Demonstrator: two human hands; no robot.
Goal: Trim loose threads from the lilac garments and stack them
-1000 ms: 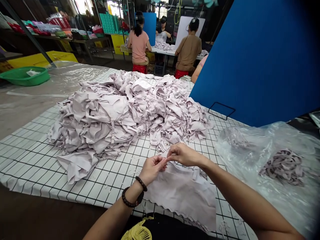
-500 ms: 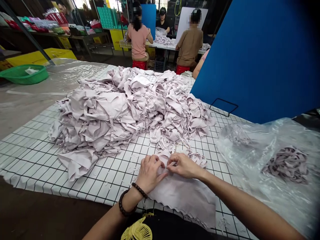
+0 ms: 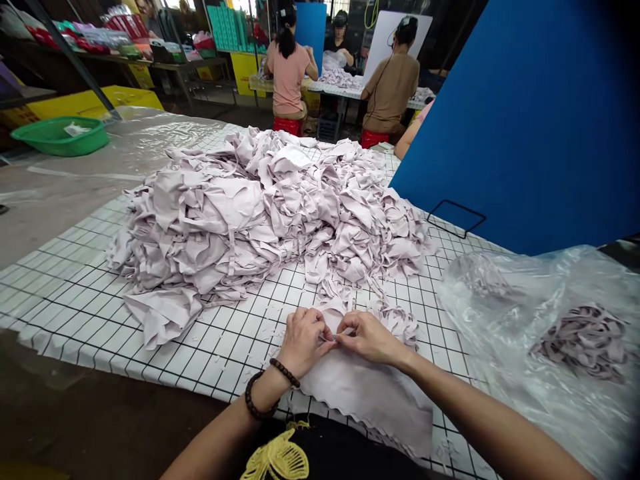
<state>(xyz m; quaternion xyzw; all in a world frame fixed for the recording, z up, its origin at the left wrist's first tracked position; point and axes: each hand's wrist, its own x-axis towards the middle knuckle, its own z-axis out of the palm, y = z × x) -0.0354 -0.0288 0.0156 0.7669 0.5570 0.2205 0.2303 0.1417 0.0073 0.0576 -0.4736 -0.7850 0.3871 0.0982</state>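
Observation:
A pale lilac-grey garment (image 3: 370, 393) with a wavy edge lies on the table close to my body. Both hands meet at its far side. My left hand (image 3: 306, 343), with dark bead bracelets at the wrist, pinches the fabric between thumb and fingertips. My right hand (image 3: 370, 337) pinches the same spot from the other side, the fingertips almost touching. The exact bit of fabric between them is too small to make out. Just beyond the hands lie loose narrow straps (image 3: 400, 323). Farther back rises a big heap of matching garments (image 3: 280, 207).
White checked cloth (image 3: 220, 347) covers the table, strewn with tiny scraps. At right lies a clear plastic bag (image 3: 505, 333) with bundled straps (image 3: 583, 340). A blue board (image 3: 520, 133) stands behind it. A green basket (image 3: 60, 139) sits far left; several people work at another table (image 3: 345, 87).
My left hand has turned palm-down, and both pinches have come together lower on the garment. The garment's far edge has been folded or shifted. The camera view has swung slightly.

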